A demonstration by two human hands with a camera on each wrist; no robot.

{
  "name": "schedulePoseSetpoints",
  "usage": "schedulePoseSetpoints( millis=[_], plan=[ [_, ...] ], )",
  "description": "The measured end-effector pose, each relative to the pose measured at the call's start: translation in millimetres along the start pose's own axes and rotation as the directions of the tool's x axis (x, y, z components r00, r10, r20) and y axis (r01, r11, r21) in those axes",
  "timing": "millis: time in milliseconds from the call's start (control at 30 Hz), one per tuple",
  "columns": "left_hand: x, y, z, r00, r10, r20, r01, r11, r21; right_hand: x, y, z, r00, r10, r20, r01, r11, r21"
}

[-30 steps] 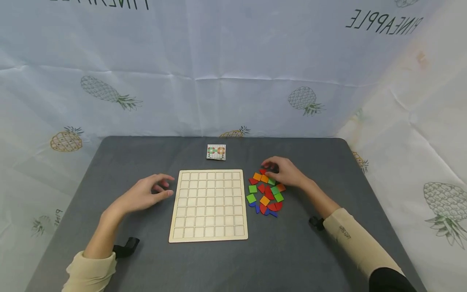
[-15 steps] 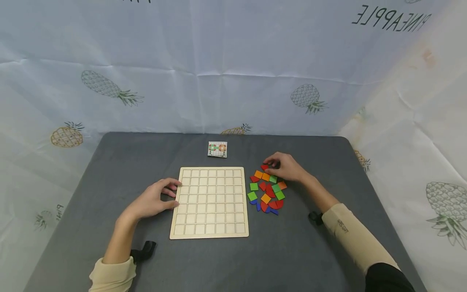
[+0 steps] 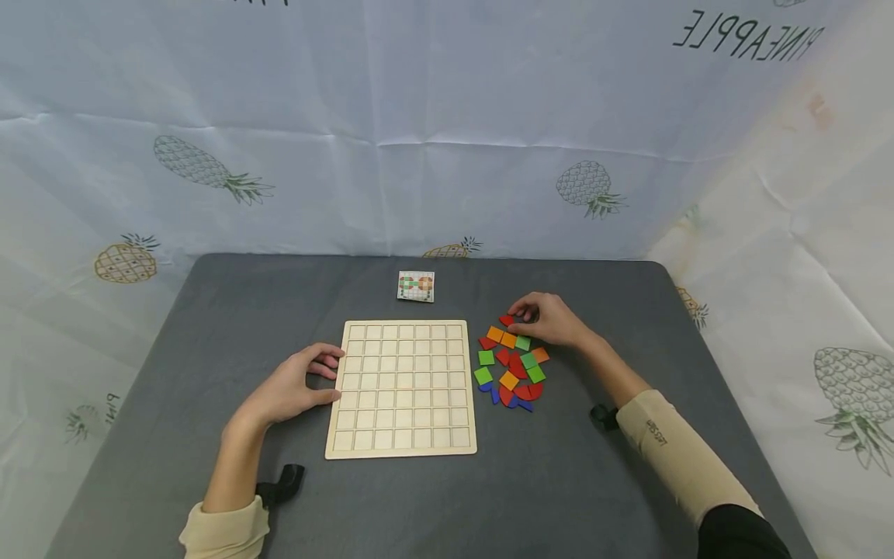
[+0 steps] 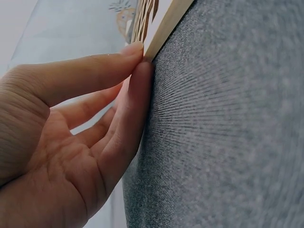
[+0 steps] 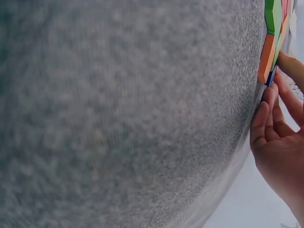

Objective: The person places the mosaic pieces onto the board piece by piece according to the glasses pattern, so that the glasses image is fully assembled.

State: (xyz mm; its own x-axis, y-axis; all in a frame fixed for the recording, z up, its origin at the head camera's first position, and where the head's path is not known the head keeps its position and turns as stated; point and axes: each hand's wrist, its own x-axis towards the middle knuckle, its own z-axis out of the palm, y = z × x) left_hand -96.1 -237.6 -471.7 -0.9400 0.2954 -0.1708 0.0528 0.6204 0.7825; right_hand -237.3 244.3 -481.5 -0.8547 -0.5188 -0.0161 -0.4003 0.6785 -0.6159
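A pale wooden grid board (image 3: 401,388) lies flat on the dark cloth. My left hand (image 3: 289,384) holds its left edge; up close in the left wrist view, the thumb meets the board's edge (image 4: 164,33) and a finger lies against it near the cloth. To the right of the board, flat coloured tiles (image 3: 510,380) in red, orange, green and blue lie in a loose cluster. At the cluster's far end, my right hand (image 3: 550,318) touches the tiles with bent fingers, close to a red tile (image 3: 506,319). Whether it pinches a tile is hidden.
Beyond the board lies a small printed card (image 3: 416,286) with a coloured pattern on a grid. The dark grey table (image 3: 552,481) ends at a pale pineapple-print cloth (image 3: 391,194) hanging behind and at the sides. Black straps (image 3: 281,485) sit at both wrists.
My left hand has moved right and come up against the board's left edge. The right hand stays at the tiles with barely any movement. The head view has shifted slightly.
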Motion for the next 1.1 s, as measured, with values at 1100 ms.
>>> schedulePoseSetpoints(
  millis=[1100],
  plan=[
    [-0.3,1.5,3.0,0.999,-0.038,-0.012,0.038,0.999,-0.018,3,-46,15,0.994,-0.093,0.05,0.082,0.977,0.197]
  ],
)
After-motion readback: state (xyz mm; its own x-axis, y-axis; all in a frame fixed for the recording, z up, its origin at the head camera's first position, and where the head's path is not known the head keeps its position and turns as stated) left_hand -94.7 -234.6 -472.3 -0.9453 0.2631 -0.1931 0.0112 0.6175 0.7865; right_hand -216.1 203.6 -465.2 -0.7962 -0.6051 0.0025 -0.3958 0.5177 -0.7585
